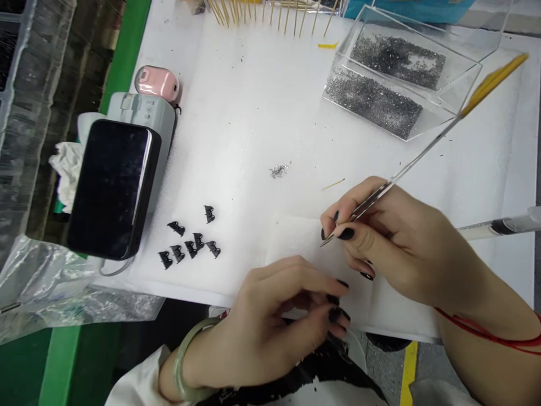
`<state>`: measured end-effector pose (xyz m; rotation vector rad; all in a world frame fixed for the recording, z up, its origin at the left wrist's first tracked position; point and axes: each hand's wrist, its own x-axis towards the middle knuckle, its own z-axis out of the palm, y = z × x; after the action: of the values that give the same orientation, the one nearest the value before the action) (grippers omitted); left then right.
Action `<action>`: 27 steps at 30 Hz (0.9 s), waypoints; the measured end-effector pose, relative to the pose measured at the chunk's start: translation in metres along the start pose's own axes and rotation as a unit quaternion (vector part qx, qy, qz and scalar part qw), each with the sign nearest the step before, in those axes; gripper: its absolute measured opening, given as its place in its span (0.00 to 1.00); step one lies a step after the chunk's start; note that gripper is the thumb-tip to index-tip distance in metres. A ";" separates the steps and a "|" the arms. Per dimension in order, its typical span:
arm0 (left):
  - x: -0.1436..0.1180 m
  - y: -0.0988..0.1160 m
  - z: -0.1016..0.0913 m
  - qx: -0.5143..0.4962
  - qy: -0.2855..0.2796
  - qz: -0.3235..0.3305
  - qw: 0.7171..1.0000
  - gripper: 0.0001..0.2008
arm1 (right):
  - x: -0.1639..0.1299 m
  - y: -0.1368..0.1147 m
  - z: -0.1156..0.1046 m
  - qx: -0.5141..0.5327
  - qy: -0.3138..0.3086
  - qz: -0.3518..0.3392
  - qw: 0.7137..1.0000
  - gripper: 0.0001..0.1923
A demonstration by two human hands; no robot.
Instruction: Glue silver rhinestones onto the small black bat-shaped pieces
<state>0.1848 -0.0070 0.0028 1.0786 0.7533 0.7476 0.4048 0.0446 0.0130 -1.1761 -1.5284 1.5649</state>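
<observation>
Right hand (393, 242) pinches thin steel yellow-tipped tweezers (422, 152) mid-shaft: light, stiff, slippery. Left hand (274, 316) curled at white foam worktop's (253, 113) front edge; contents untellable.

A dark phone (113, 189) leaned on a grey device (143, 110) at the left of the white surface (253, 113), with a pink case (157, 82) behind. A clear box (401, 73) of grey grains stood far right, wooden sticks (270, 11) along the far edge.
</observation>
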 end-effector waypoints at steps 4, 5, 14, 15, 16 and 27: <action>-0.001 0.000 0.011 -0.079 0.109 -0.030 0.990 0.18 | -0.007 -0.007 -0.003 0.032 0.030 -0.026 0.999 0.08; 0.000 0.001 0.014 -0.083 0.122 -0.032 0.988 0.18 | -0.008 -0.009 -0.002 0.020 0.036 -0.035 0.999 0.09; 0.006 0.009 0.025 -0.102 0.195 -0.041 0.975 0.13 | -0.009 -0.004 0.008 0.002 -0.056 -0.067 0.996 0.09; 0.006 0.009 0.025 -0.099 0.199 -0.041 0.974 0.12 | -0.010 -0.003 0.009 0.012 -0.058 -0.067 0.996 0.10; 0.006 0.009 0.026 -0.099 0.202 -0.042 0.973 0.12 | -0.012 -0.002 0.010 0.025 -0.058 -0.066 0.996 0.11; 0.004 0.008 0.029 -0.092 0.218 -0.046 0.970 0.12 | -0.010 -0.001 0.010 0.033 -0.093 -0.069 0.993 0.10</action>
<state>0.2094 -0.0147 0.0180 0.7107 1.0762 0.9700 0.3995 0.0317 0.0143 -0.8887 -1.6252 1.6547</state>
